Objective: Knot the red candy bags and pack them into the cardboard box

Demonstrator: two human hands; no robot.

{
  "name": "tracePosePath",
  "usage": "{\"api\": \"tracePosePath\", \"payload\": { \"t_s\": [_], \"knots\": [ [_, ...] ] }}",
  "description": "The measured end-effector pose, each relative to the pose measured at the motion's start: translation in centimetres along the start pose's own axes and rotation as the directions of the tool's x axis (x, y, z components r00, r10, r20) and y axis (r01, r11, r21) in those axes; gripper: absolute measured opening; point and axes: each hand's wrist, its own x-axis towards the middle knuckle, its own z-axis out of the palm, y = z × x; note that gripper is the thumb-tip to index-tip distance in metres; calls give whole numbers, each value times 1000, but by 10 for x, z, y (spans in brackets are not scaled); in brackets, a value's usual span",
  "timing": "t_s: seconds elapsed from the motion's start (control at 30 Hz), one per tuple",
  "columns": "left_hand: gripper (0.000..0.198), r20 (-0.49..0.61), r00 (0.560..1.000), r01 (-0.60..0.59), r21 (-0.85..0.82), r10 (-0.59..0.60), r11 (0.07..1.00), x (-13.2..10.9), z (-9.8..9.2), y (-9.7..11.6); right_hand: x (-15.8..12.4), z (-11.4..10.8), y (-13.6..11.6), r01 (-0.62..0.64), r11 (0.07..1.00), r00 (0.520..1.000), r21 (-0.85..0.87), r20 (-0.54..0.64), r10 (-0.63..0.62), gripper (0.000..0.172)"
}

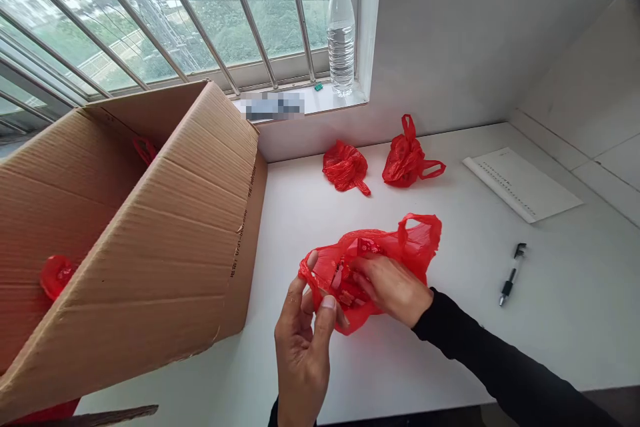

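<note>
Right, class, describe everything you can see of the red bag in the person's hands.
The bag is thin, glossy, translucent red plastic, the carrier kind with loop handles; one handle stands up at its far right. It is crumpled and partly opened, with printed marks at its middle, too small to read. It is on or just above the white table; which cannot be told. The left hand pinches its near left edge, and the right hand grips its crumpled middle.

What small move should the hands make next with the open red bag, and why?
Probably gather the red bag's loose handles: the left hand pinches its edge, the right hand rests on it, and its mouth is open, unlike the two bunched bags behind.
</note>
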Motion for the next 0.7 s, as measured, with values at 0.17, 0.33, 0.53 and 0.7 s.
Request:
{"api": "tracePosePath", "payload": {
  "t_s": [0.17, 0.33, 0.53, 0.7],
  "knots": [
    [32, -15, 1000, -3, 20, 3, 1000, 0, 2, 5, 18, 12, 8, -85, 994, 996, -74, -44, 81, 16],
    [38, 0, 1000, 2, 46, -2, 999, 1, 1, 5, 23, 16, 10, -100, 993, 995, -66, -25, 99, 16],
    [40, -31, 999, 20, 9, -19, 1000, 1, 0, 1, 15, 6, 8, -114, 992, 992, -60, -56, 110, 24],
    [39, 10, 1000, 0, 2, 0, 1000, 4, 2, 0, 6, 12, -2, -39, 996, 998, -75, 54, 43, 12]
  ]
}}
